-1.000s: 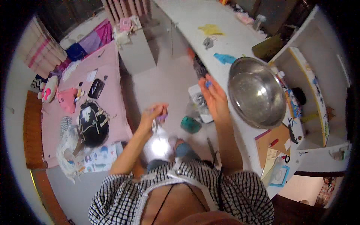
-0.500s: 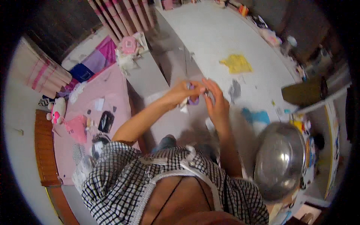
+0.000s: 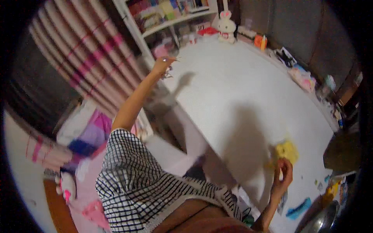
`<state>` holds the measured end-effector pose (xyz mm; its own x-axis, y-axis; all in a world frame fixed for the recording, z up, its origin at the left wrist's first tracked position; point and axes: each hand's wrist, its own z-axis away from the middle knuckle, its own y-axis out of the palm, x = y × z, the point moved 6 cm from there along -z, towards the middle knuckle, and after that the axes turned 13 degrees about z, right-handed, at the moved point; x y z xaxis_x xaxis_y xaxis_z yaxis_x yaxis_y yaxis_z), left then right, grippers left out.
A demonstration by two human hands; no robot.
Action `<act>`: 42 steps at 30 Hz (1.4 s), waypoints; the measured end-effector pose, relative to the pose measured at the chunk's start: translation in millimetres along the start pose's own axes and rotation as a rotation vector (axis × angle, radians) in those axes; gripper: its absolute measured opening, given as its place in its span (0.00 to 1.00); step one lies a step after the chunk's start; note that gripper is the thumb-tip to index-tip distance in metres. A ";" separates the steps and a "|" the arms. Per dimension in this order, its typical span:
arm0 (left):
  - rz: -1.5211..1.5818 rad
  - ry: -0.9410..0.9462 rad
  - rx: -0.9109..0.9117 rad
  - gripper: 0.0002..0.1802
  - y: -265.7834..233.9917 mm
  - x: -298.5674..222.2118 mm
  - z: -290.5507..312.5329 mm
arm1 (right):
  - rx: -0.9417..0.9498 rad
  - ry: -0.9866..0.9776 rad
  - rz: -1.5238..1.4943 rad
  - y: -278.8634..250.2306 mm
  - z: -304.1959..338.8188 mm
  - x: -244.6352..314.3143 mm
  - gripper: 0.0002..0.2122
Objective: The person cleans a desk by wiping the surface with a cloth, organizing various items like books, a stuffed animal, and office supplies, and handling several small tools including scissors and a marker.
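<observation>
My left hand (image 3: 161, 68) reaches far out to the left end of a long white table (image 3: 217, 85). Its fingers are closed, and small pale, shiny bits show at the fingertips and below them; what they are is too blurred to name. At the table's near right, my right hand (image 3: 284, 174) curls its fingers and thumb in a pinch on the near edge of a yellow cloth (image 3: 286, 150). The cloth looks smeared and crumpled. Beside the right wrist lies a blue piece (image 3: 298, 208) of something flat.
A shelf (image 3: 175, 21) with books stands at the far left, near a white plush rabbit (image 3: 226, 29). Small items line the table's far edge. A striped curtain (image 3: 89, 50) hangs left. A metal basin (image 3: 320, 221) sits at lower right.
My hands, together before around a purple ring-shaped thing, have parted. The left has gone far out and left, the right to the yellow cloth. The view has turned toward the table.
</observation>
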<state>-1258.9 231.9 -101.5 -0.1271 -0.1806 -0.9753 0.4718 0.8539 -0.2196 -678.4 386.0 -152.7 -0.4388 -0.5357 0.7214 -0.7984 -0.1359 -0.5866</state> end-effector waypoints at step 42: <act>-0.349 0.515 0.729 0.11 273.3 -41.0 8.3 | 0.169 -0.302 0.819 227.2 -236.9 -123.6 0.21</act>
<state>-1117.5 468.6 -121.7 -0.6493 0.0177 -0.7603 0.7397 0.2468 -0.6260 -903.2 618.7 -288.0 -0.6991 -0.7123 -0.0622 -0.1998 0.2781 -0.9396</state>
